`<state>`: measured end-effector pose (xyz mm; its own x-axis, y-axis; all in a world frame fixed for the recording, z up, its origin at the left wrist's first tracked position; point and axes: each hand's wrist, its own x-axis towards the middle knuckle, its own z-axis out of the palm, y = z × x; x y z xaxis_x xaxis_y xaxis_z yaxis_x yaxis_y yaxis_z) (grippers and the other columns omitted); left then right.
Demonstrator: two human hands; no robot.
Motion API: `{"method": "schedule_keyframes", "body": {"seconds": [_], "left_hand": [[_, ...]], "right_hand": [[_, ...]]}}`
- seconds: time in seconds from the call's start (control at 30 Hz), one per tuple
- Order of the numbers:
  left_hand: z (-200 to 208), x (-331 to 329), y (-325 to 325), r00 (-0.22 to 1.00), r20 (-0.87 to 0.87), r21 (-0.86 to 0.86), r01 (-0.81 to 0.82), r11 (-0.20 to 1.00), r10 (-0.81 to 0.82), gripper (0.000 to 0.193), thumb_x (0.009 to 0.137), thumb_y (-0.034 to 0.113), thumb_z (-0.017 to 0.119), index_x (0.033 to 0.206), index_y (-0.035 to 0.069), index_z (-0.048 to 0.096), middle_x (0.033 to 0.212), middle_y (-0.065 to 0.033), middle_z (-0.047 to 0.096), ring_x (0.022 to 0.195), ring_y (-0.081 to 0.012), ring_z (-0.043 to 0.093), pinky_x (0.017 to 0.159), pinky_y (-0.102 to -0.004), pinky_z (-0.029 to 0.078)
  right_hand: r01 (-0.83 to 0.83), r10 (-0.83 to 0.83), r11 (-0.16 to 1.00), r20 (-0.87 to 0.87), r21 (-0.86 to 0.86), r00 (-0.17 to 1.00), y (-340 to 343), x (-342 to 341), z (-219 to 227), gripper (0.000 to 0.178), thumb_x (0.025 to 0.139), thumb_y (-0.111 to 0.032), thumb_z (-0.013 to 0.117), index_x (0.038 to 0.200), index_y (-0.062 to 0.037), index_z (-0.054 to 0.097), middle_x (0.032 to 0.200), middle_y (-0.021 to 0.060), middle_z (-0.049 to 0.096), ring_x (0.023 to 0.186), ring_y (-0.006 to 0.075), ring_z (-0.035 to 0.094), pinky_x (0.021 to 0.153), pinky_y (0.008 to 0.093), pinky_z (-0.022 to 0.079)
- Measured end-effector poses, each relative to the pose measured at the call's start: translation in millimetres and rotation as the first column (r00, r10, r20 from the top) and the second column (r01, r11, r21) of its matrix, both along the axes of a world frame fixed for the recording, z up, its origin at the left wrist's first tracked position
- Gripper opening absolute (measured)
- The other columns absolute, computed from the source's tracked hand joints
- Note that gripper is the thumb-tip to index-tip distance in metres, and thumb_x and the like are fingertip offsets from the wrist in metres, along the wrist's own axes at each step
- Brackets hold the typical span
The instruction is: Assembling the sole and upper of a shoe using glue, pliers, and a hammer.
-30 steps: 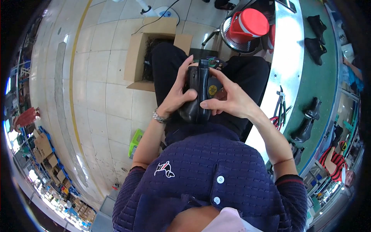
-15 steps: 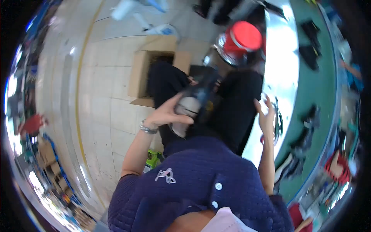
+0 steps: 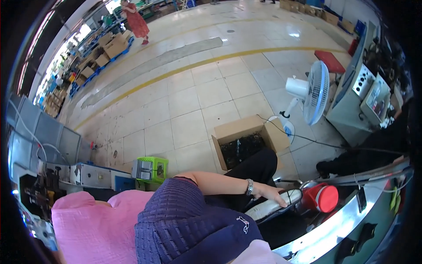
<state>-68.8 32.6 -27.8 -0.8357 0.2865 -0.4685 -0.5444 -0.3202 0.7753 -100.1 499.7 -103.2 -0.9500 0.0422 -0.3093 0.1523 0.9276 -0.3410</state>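
My left hand [image 3: 269,193], with a watch on its wrist, is closed over a shoe [image 3: 274,206] lying by my lap. The shoe shows a pale, long sole with a dark line across it and a dark edge below. Part of it is covered by my fingers. Just beyond its far end stands a red container [image 3: 327,199] with a round red lid. My right hand is out of the picture.
An open cardboard box [image 3: 281,134] with dark contents stands beyond my knee, near a white-blue fan [image 3: 316,92]. A green basket [image 3: 160,169] is at left, by a co-worker in pink [image 3: 96,224]. Black shoes [image 3: 365,235] lie on a green belt behind a metal ledge [image 3: 332,235].
My view has swung to the left, bringing in the floor, the fan and the co-worker in pink. My left hand keeps hold of the shoe. My right hand has left the picture.
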Motion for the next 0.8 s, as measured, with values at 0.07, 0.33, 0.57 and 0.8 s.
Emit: {"method": "schedule_keyframes", "body": {"seconds": [0.07, 0.33, 0.57, 0.8], "left_hand": [[-15, -7, 9, 1.0, -0.024, -0.11, 0.007, 0.994, -0.01, 0.106, 0.074, 0.05, 0.076, 0.151, 0.006, 0.018, 0.148, -0.0172, 0.033, 0.136, -0.0262, 0.034, 0.11, -0.041, 0.029], [-8, 16, 23, 0.985, -0.169, -0.568, -0.072, 0.82, -0.031, 0.081, 0.088, 0.059, 0.054, 0.142, 0.002, 0.036, 0.13, -0.0268, 0.052, 0.122, -0.0371, 0.051, 0.101, -0.0408, 0.042], [-18, 34, 0, 0.938, -0.346, -0.641, -0.241, 0.728, 0.007, 0.047, 0.101, 0.038, 0.043, 0.134, 0.005, 0.05, 0.109, -0.0222, 0.065, 0.099, -0.0338, 0.064, 0.086, -0.0411, 0.05], [0, -11, -15, 0.918, -0.264, -0.06, -0.321, 0.945, 0.295, 0.056, 0.1, 0.029, 0.051, 0.146, 0.001, 0.035, 0.148, -0.013, 0.04, 0.132, -0.0168, 0.04, 0.108, -0.0297, 0.032]], "right_hand": [[0.142, -0.148, 0.949, 0.0, -0.282, 0.989, 8, -10, -6, 0.035, 0.085, -0.03, 0.063, 0.1, 0.0018, 0.068, 0.1, 0.0252, 0.067, 0.094, 0.0348, 0.063, 0.086, 0.0422, 0.048], [0.543, -0.252, 0.65, 0.523, -0.531, 0.814, -115, -1, 117, 0.063, 0.086, -0.027, 0.065, 0.142, -0.0121, 0.04, 0.113, 0.0097, 0.065, 0.081, 0.0178, 0.059, 0.057, 0.0294, 0.046], [0.476, 0.143, 0.34, 0.545, -0.811, 0.826, -196, -14, 132, 0.059, 0.09, -0.013, 0.058, 0.143, -0.0034, 0.033, 0.085, 0.013, 0.067, 0.058, 0.0195, 0.06, 0.048, 0.0262, 0.047], [0.465, 0.419, 0.403, 0.611, -0.788, 0.672, -242, -33, 189, 0.072, 0.096, -0.01, 0.049, 0.154, -0.0086, 0.004, 0.123, 0.022, 0.059, 0.109, 0.0276, 0.062, 0.091, 0.0338, 0.048]]}}
